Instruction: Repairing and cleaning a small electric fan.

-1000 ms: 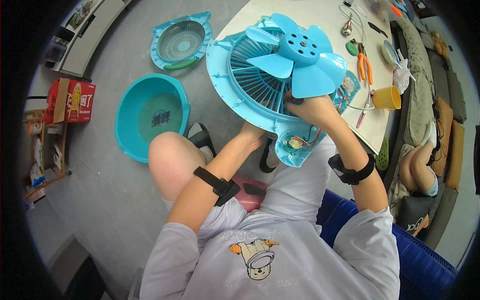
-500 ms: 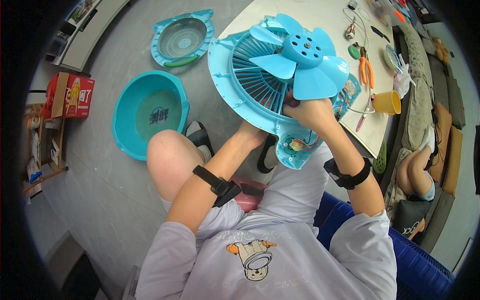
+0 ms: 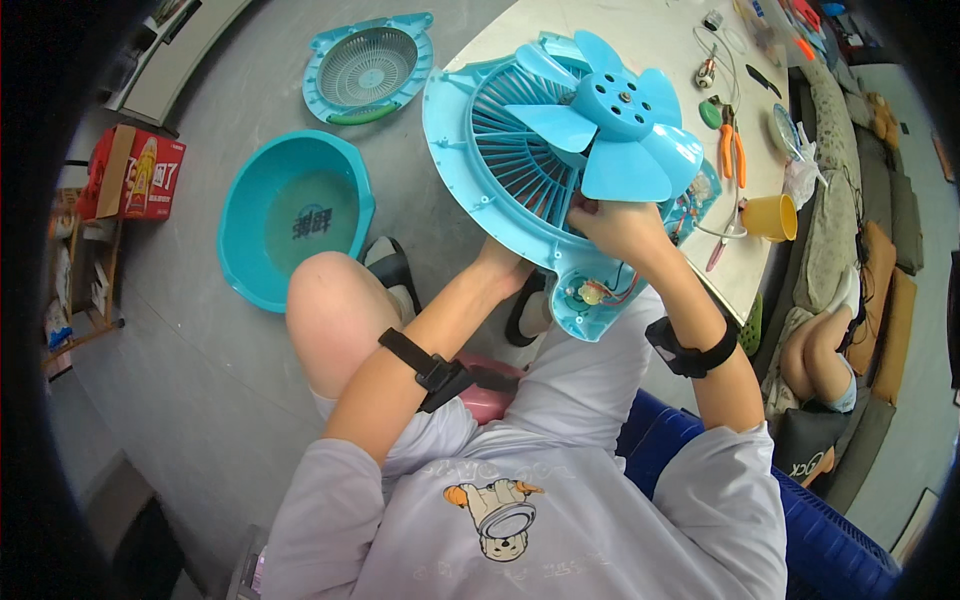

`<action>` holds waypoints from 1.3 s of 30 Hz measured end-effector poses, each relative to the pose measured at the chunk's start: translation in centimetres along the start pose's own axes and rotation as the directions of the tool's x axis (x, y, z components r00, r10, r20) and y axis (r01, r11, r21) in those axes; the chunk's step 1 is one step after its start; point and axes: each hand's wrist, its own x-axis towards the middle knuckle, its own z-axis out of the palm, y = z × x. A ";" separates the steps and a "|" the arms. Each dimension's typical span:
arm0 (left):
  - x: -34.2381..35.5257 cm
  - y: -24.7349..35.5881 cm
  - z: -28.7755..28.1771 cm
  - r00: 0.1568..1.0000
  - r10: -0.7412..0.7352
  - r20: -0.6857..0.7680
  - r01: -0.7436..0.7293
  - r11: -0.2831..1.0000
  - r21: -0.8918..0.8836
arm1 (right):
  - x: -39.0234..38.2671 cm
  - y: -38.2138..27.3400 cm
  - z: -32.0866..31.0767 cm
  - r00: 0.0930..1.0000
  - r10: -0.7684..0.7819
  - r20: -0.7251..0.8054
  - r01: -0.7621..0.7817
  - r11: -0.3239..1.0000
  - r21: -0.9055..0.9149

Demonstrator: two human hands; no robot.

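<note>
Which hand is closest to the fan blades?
The right hand: it's right by the bottom blade in the picture. The left hand is farther away, partly hidden under the round frame.

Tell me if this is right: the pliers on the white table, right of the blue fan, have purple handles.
Not quite: the head view shows the pliers have orange handles, not purple. They do lie on the white table, right of the blue fan.

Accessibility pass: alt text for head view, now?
A person holds a blue fan housing, left hand under its rim, right hand by its grille near the blades. On the table: orange pliers and a yellow cup; on the floor, a teal basin.
</note>
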 end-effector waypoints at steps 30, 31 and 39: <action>1.8 -2.2 -1.7 0.851 0.482 0.210 -0.509 0.656 0.558 | -0.8 2.3 0.2 0.941 -0.180 -0.286 0.161 0.983 -0.089; 2.1 -2.3 -2.0 0.752 0.567 0.336 -0.619 0.433 0.656 | -0.7 2.4 0.2 0.942 -0.180 -0.282 0.161 0.983 -0.088; 4.3 -4.5 -4.9 0.755 0.575 0.316 -0.636 0.522 0.569 | -0.4 2.4 1.1 0.943 -0.048 -0.330 0.095 0.987 0.126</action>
